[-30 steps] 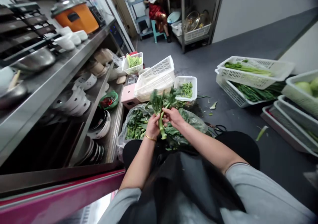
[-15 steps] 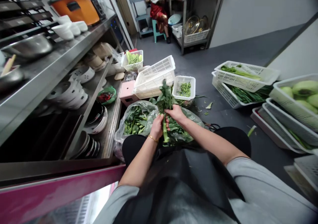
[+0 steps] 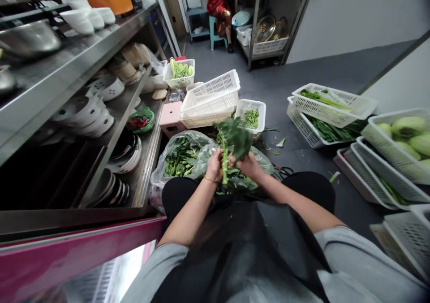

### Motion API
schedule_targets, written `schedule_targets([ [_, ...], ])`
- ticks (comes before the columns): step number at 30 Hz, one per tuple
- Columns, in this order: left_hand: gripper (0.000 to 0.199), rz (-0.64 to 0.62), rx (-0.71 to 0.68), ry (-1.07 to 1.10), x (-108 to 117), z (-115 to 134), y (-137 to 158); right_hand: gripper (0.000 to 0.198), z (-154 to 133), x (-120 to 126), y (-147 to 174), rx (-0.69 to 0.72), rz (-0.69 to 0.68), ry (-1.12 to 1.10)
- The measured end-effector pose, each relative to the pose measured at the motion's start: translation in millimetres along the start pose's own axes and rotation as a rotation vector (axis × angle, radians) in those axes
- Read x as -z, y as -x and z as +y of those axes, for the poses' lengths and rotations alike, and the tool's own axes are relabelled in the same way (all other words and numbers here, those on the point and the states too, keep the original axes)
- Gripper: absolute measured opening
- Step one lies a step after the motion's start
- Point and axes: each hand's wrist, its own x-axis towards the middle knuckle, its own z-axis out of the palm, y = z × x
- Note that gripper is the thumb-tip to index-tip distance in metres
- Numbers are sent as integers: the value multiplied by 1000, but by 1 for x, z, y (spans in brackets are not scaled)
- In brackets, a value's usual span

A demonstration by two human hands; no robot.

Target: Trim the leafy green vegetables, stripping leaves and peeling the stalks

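My left hand (image 3: 215, 165) is closed around the thick pale stalk of a leafy green vegetable (image 3: 225, 167), held upright above my lap. Beside it my right hand (image 3: 251, 166) grips a large dark leaf (image 3: 239, 138) near its base; motion blurs the leaf, and I cannot tell whether it is still joined to the stalk. Under the hands, a clear plastic bag (image 3: 161, 165) of leafy greens (image 3: 182, 160) lies on the left. More greens in plastic (image 3: 264, 159) sit below my right hand, partly covered by it.
Ahead stand a small white basket of cut greens (image 3: 251, 119), stacked white baskets (image 3: 211, 99) and a pink stool (image 3: 170, 117). A steel shelf (image 3: 83, 52) with bowls runs along the left. Vegetable baskets (image 3: 332, 103) line the right. A person (image 3: 220, 11) sits far back.
My right hand has shifted right and slightly down, away from the left, with a large leaf now in it. The left hand still holds the stalk. The view has tilted slightly.
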Motion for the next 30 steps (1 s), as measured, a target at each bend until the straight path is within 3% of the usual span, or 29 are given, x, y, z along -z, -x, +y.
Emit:
schedule_targets([
  [2,33,-61,-32,49,0,1,3,26,1,4,-16,-125,-57,-240],
  [4,30,-100,-104,50,0,1,7,29,3,4,-31,-178,-108,-341],
  [8,30,-36,-266,-91,1,-4,3,27,2,-10,-35,-242,-45,-262],
  [10,26,51,-250,-100,4,-6,-5,24,0,-18,-20,-251,15,-169],
  [13,21,167,-208,-6,9,-8,-14,23,0,-22,2,-232,22,-245],
  [18,29,97,-267,18,5,-10,-7,42,8,-15,-17,-247,25,-390],
  [23,25,109,-364,-88,-4,-10,1,34,5,-26,-46,-193,-30,-341],
  [27,20,149,-272,6,-4,-7,-2,31,6,-44,-44,-280,86,-455],
  [30,20,121,-214,103,-2,-3,-6,30,5,-46,-24,-294,123,-548],
])
